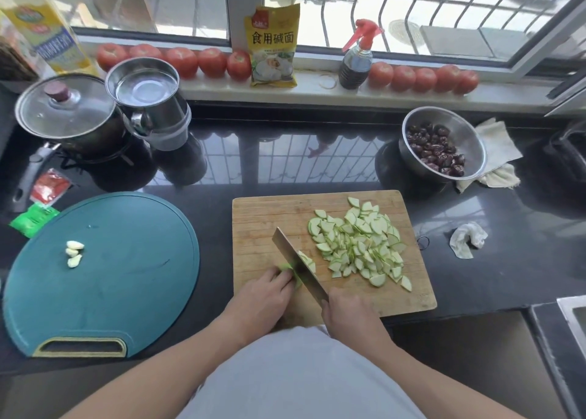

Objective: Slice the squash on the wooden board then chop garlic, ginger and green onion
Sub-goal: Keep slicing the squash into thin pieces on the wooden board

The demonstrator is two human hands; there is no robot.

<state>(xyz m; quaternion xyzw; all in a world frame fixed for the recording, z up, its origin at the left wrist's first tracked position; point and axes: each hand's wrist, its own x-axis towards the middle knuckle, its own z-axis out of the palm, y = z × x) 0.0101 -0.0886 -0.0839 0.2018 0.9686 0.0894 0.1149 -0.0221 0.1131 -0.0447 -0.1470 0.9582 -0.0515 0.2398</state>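
A wooden board lies on the dark counter in front of me. A heap of thin pale-green squash slices covers its right half. My left hand holds down a small remaining piece of squash with curled fingers at the board's near left. My right hand grips the handle of a cleaver, whose blade stands against that piece, with fresh slices leaning on its right side. Three peeled garlic cloves lie on a round teal cutting board to the left.
A lidded pot and a steel cup stand at the back left. A steel bowl of dark red dates sits at the back right beside a cloth. Tomatoes, a yellow packet and a spray bottle line the windowsill. A crumpled tissue lies right of the board.
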